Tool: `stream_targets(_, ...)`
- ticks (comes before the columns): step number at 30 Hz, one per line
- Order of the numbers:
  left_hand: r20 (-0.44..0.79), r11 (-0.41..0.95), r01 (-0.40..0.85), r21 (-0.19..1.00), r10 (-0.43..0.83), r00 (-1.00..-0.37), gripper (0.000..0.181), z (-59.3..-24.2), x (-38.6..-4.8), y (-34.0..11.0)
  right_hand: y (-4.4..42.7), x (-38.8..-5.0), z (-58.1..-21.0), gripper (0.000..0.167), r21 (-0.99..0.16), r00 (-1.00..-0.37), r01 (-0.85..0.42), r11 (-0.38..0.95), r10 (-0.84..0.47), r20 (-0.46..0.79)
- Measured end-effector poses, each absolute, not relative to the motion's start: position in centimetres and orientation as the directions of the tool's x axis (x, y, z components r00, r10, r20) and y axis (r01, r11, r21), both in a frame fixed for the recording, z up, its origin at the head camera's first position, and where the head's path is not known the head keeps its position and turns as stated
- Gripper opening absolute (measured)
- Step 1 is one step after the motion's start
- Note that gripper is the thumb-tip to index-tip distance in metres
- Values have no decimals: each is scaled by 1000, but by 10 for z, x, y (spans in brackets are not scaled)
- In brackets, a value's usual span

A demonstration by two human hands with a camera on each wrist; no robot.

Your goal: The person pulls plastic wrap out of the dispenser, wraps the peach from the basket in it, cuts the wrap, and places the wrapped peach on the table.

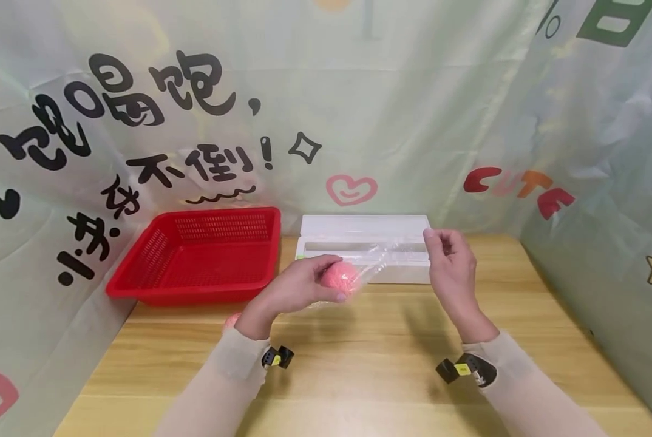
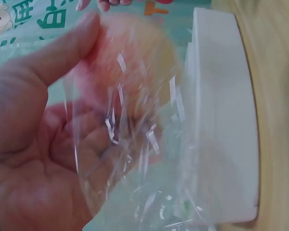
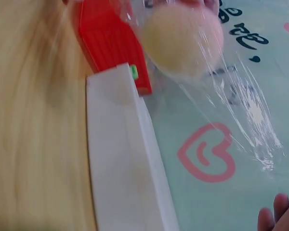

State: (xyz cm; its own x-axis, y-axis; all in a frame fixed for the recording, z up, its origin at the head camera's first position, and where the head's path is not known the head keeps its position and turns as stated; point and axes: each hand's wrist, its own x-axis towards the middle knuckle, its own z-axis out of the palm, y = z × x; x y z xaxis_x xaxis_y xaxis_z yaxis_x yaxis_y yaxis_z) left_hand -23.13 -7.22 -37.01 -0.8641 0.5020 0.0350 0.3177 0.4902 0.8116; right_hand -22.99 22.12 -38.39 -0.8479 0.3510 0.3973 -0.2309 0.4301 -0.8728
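My left hand (image 1: 298, 285) holds a round pink and pale-yellow peach-like ball (image 1: 341, 278) between thumb and fingers, above the table. Clear plastic film (image 1: 377, 260) lies over the ball and stretches right toward my right hand (image 1: 453, 267). The thumb and fingers of that hand are bent together at the film's far end; the exact contact is hard to see. In the left wrist view the film (image 2: 154, 139) hangs wrinkled in front of the ball (image 2: 130, 62) and the palm. Behind the hands stands a long white box (image 1: 399, 274) with its lid raised.
A red plastic basket (image 1: 195, 295) stands at the back left, beside the white box. Another pink round thing (image 1: 231, 320) lies on the wooden table (image 1: 370, 376), partly hidden by my left wrist. A printed cloth (image 1: 413, 121) hangs behind and at both sides.
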Motion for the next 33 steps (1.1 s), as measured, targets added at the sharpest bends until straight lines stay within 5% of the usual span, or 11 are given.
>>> stream_targets(6, 90, 398, 243, 885, 364, -927, 80, -380, -228, -57, 191, -217, -395, 57, -974, -986, -70, 217, 134, 101)
stream_targets(12, 76, 380, 209, 901, 336, -939, 107, -385, -219, -39, 159, -212, -401, 58, -999, -992, -12, 49, -124, 6)
stream_targets(16, 75, 381, 215, 899, 350, -934, 111, -386, -215, -36, 157, -214, -403, 44, -999, -994, -31, 40, -110, 27)
stream_targets(21, 27, 362, 171, 916, 370, -928, 111, -382, -215, -43, 163, -213, -407, 48, -990, -991, -74, 123, -122, 59)
stream_targets(27, 34, 311, 188, 932, 441, -897, 79, -389, -222, -47, 165, -211, -406, 45, -984, -986, -115, 138, -139, 96)
stream_targets(33, 35, 310, 200, 929, 467, -884, 68, -390, -219, -45, 161, -217, -398, 29, -996, -995, -71, 45, 66, 74)
